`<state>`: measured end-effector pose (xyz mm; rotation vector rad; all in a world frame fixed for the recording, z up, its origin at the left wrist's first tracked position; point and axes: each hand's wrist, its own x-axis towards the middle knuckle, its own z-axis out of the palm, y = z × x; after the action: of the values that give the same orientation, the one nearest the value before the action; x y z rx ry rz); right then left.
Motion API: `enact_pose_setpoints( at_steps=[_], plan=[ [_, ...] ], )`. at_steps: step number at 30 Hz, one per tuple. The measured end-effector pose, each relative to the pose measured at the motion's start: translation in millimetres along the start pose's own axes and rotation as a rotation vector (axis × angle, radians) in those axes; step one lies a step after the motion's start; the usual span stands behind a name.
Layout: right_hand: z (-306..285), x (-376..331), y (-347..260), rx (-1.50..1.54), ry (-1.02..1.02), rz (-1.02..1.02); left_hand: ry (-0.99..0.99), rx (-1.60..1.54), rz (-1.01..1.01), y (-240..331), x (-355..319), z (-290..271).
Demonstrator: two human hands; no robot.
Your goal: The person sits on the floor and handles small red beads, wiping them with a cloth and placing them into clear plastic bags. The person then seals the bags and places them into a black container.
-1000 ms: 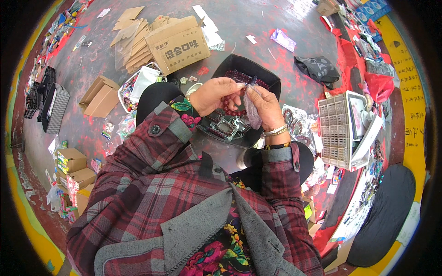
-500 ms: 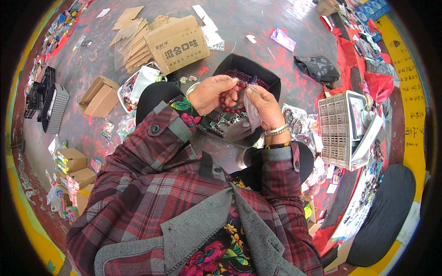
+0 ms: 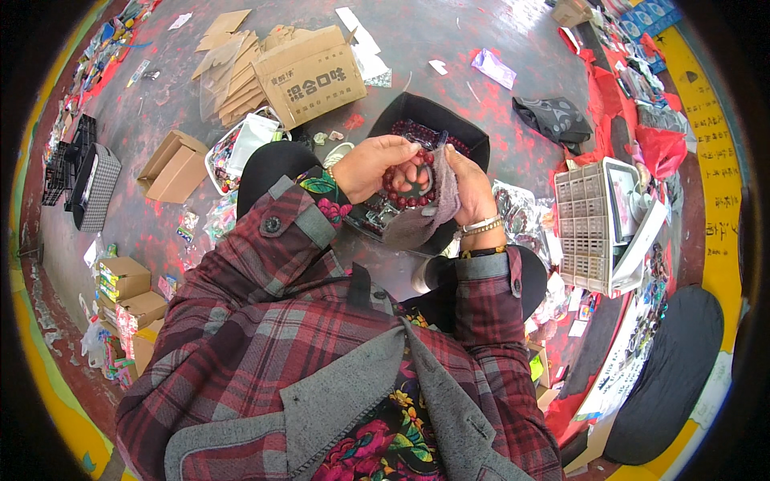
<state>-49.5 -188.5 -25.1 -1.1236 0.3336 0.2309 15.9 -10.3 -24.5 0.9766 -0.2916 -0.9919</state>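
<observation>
L hand (image 3: 365,170) pinches the top of a dark red beaded loop (image 3: 401,200) between thumb & finger, its other fingertips showing thru the ring; R hand (image 3: 472,191) pinches a mauve-grey cloth (image 3: 417,228) that hangs right up against the beads. Loop is held up over a black bin (image 3: 429,110) betw. the knees — hands & cloth block much of the view into it, but more red beads (image 3: 457,145) show at the far end, w/ shiny clear packs (image 3: 373,212) at the near L side. Floor around is cluttered: big cardboard box (image 3: 314,78) & flattened cardboard (image 3: 241,76) up L, small open carton (image 3: 175,168) and a filled white basket (image 3: 257,138) by the L knee, black crate (image 3: 80,136) w/ a checked case (image 3: 98,183) far L. On the R — black bag (image 3: 552,122), purple packet (image 3: 493,70) farther up, pale slatted crate (image 3: 584,228) on its side past the R forearm, clear-wrapped goods (image 3: 517,212) betw. crate & bin, long black pad (image 3: 670,377) lower R.
</observation>
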Motion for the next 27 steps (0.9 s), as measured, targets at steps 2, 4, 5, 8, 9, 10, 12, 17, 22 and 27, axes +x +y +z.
enact_pose_setpoints(
  at_steps=[2,4,5,8,9,10,12,17,22,27],
  plan=[
    [3.5,-2.2,-3.5,0.091,-0.002,0.010,0.040,-0.074,0.026,-0.3,1.6,-3.0],
    [9.0,-4.5,-6.1,0.100,0.011,-0.030,0.064,-0.120,0.065,-0.4,2.2,-4.8],
    [10.6,-4.6,-6.2,0.104,0.016,-0.050,0.077,-0.143,0.085,0.0,2.1,-5.8],
    [-0.1,-1.8,6.8,-0.046,-0.047,-0.159,0.077,-0.166,0.059,2.2,0.6,0.4],
    [1.0,-1.3,7.5,-0.059,-0.025,-0.184,0.084,-0.171,0.053,2.1,-0.7,1.1],
    [2.5,-0.8,8.3,-0.073,-0.001,-0.209,0.074,-0.149,0.025,1.9,-1.0,-0.2],
    [2.2,-0.6,8.8,-0.139,0.031,-0.238,0.052,-0.106,-0.033,2.6,-1.4,-1.6],
    [2.4,-4.4,5.0,-0.414,0.006,-0.276,0.046,0.052,-0.119,1.5,-0.8,0.0],
    [3.3,-2.2,3.2,-0.168,-0.010,-0.152,0.030,0.098,-0.090,0.1,-1.8,1.9],
    [9.0,-5.7,-7.5,0.083,0.040,-0.051,0.037,-0.029,-0.009,-1.4,0.1,-3.9]
  ],
)
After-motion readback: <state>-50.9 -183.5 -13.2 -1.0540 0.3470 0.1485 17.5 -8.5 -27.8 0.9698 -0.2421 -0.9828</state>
